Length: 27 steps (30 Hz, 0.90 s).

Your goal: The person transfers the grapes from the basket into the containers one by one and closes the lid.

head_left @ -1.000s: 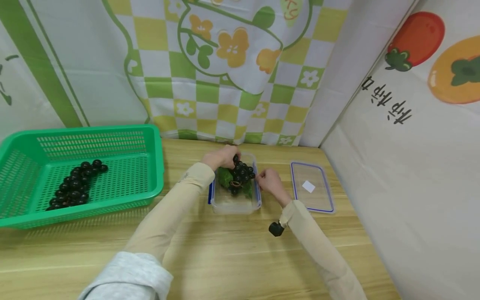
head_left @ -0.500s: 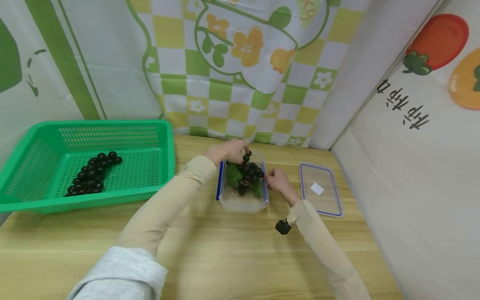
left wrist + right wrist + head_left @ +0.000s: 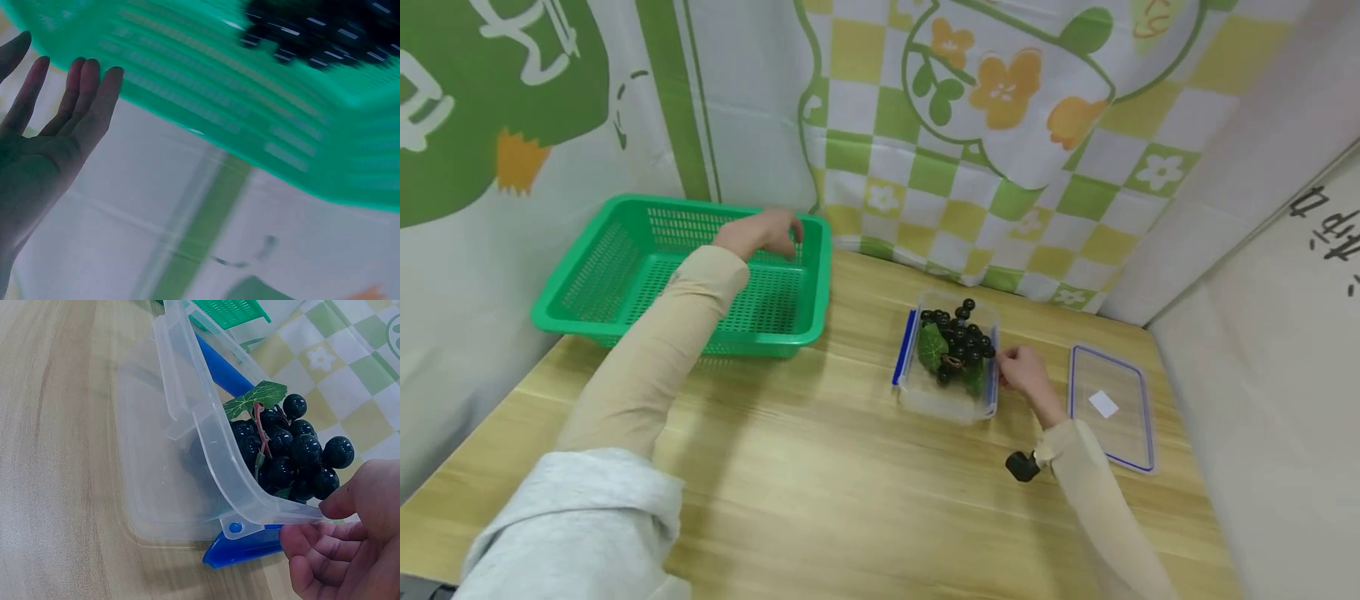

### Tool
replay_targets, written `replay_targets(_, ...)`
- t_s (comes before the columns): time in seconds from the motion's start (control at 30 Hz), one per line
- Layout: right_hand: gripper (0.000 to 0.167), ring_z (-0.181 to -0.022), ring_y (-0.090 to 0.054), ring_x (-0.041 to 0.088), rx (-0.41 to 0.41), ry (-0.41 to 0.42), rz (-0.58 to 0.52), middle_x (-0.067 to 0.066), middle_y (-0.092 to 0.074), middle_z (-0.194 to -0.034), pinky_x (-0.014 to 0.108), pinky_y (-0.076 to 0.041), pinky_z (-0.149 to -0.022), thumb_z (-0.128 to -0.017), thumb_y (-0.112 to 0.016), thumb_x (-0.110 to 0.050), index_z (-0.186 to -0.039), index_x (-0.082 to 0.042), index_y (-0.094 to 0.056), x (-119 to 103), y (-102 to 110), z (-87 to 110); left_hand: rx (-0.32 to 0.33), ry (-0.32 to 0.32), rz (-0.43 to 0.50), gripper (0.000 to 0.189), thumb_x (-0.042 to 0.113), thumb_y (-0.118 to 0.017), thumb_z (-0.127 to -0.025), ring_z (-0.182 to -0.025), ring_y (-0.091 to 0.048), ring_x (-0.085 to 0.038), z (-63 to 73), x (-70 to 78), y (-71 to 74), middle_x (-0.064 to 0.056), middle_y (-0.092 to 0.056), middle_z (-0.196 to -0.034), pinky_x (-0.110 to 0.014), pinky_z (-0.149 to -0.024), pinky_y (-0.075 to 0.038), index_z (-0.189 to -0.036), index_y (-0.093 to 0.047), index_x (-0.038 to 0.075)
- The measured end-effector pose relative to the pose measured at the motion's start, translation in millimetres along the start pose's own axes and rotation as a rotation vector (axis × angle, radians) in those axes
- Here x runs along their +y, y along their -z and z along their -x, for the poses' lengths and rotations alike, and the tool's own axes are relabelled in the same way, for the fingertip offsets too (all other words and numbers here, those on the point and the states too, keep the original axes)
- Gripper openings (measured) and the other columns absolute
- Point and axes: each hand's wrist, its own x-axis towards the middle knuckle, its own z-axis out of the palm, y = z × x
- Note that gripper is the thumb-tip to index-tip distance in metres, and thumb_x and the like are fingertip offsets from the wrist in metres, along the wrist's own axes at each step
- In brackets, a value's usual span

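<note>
My left hand (image 3: 763,232) is over the right part of the green plastic basket (image 3: 817,275); its fingers (image 3: 75,94) are spread and hold nothing. Dark grapes (image 3: 325,31) lie in the basket in the left wrist view; in the head view my left arm hides them. A second bunch of dark grapes (image 3: 966,337), with green leaves and a brown stem, sits in the clear plastic container (image 3: 936,404). My right hand (image 3: 1026,372) pinches that container's right rim between thumb and fingers. Blue latch flaps (image 3: 247,545) hang from the container's sides.
A clear lid (image 3: 1112,425) with a blue seal and a white label lies on the wooden table (image 3: 820,467), right of my right hand. Behind the table hangs a checkered cloth (image 3: 940,183). A white wall (image 3: 1262,333) stands along the right side.
My left hand has left the grapes in the container and swung left to the basket. My right hand stays at the container's rim. The head view has turned left.
</note>
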Motion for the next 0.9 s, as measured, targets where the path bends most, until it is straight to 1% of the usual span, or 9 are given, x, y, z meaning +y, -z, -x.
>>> replay_targets(0.07, 0.035, -0.071, -0.065, 0.027, 0.001, 0.002, -0.006, 0.013, -0.063, -0.076, 0.035, -0.056, -0.065, -0.097, -0.042, -0.014, -0.111, 0.015, -0.057, 1.8, 4.4, 1.6, -0.023, 0.066, -0.010, 0.048, 0.010, -0.058, -0.085, -0.122, -0.044, -0.044, 9.8, -22.3, 3.9, -0.029, -0.044, -0.136, -0.054, -0.099, -0.042, -0.130, -0.048, -0.004)
replay_targets(0.2, 0.036, -0.069, -0.064, 0.024, -0.002, -0.008, -0.016, 0.008, -0.062, -0.073, 0.032, -0.055, -0.063, -0.096, -0.043, -0.014, -0.111, 0.014, -0.058, 2.1, 7.4, 3.9, -0.052, 0.244, -0.047, 0.047, 0.013, -0.061, -0.087, -0.118, -0.047, -0.044, 28.1, -58.3, 1.5, -0.027, -0.046, -0.135, -0.055, -0.091, -0.046, -0.129, -0.049, -0.002)
replay_targets(0.27, 0.036, -0.067, -0.063, 0.021, 0.002, -0.013, -0.019, 0.007, -0.062, -0.071, 0.031, -0.055, -0.062, -0.096, -0.043, -0.014, -0.111, 0.015, -0.058, 2.4, 7.9, 4.5, -0.049, 0.322, -0.093, 0.042, 0.015, -0.063, -0.086, -0.111, -0.052, -0.041, 33.2, -71.3, -3.1, -0.026, -0.050, -0.131, -0.052, -0.084, -0.050, -0.123, -0.054, -0.001)
replay_targets(0.37, 0.035, -0.063, -0.060, 0.016, 0.016, -0.025, -0.026, 0.007, -0.061, -0.071, 0.030, -0.055, -0.061, -0.096, -0.044, -0.013, -0.112, 0.015, -0.058, 3.4, 7.8, 5.3, -0.056, 0.390, -0.131, 0.041, 0.018, -0.067, -0.084, -0.105, -0.056, -0.041, 37.2, -84.0, -10.6, -0.029, -0.053, -0.126, -0.049, -0.079, -0.053, -0.118, -0.057, -0.003)
replay_targets(0.5, 0.034, -0.059, -0.057, 0.010, 0.025, -0.036, -0.036, 0.008, -0.061, -0.072, 0.029, -0.055, -0.061, -0.096, -0.045, -0.013, -0.111, 0.015, -0.057, 5.9, 6.3, 6.4, -0.070, 0.382, -0.111, 0.043, 0.019, -0.070, -0.083, -0.104, -0.057, -0.043, 39.1, -94.0, -17.4, -0.032, -0.051, -0.126, -0.050, -0.079, -0.053, -0.116, -0.058, -0.005)
replay_targets(0.53, 0.034, -0.059, -0.057, 0.010, 0.027, -0.039, -0.038, 0.008, -0.061, -0.072, 0.029, -0.056, -0.062, -0.096, -0.045, -0.013, -0.111, 0.015, -0.057, 6.6, 5.7, 6.5, -0.058, 0.376, -0.107, 0.041, 0.018, -0.070, -0.081, -0.101, -0.057, -0.042, 39.2, -95.7, -19.2, -0.031, -0.053, -0.125, -0.049, -0.077, -0.054, -0.114, -0.060, -0.004)
replay_targets(0.63, 0.034, -0.059, -0.059, 0.013, 0.033, -0.032, -0.045, 0.006, -0.062, -0.069, 0.031, -0.056, -0.061, -0.095, -0.045, -0.013, -0.110, 0.015, -0.057, 7.8, 3.4, 6.2, -0.077, 0.360, -0.106, 0.041, 0.017, -0.071, -0.081, -0.102, -0.056, -0.042, 38.7, -99.8, -22.0, -0.031, -0.052, -0.126, -0.048, -0.077, -0.054, -0.115, -0.059, -0.004)
replay_targets(0.77, 0.035, -0.060, -0.060, 0.015, 0.032, -0.030, -0.049, 0.006, -0.062, -0.068, 0.033, -0.056, -0.062, -0.095, -0.046, -0.014, -0.112, 0.014, -0.058, 5.5, 1.5, 4.8, -0.120, 0.343, -0.132, 0.041, 0.015, -0.068, -0.084, -0.104, -0.056, -0.041, 41.7, -99.3, -22.9, -0.032, -0.051, -0.125, -0.047, -0.080, -0.054, -0.118, -0.058, -0.006)
replay_targets(0.9, 0.035, -0.063, -0.061, 0.018, 0.026, -0.024, -0.030, 0.009, -0.064, -0.071, 0.033, -0.055, -0.062, -0.096, -0.045, -0.015, -0.112, 0.012, -0.059, 2.2, 1.3, 3.2, -0.120, 0.350, -0.151, 0.037, 0.014, -0.066, -0.085, -0.100, -0.057, -0.039, 45.2, -96.8, -23.8, -0.032, -0.054, -0.122, -0.046, -0.080, -0.054, -0.115, -0.059, -0.007)
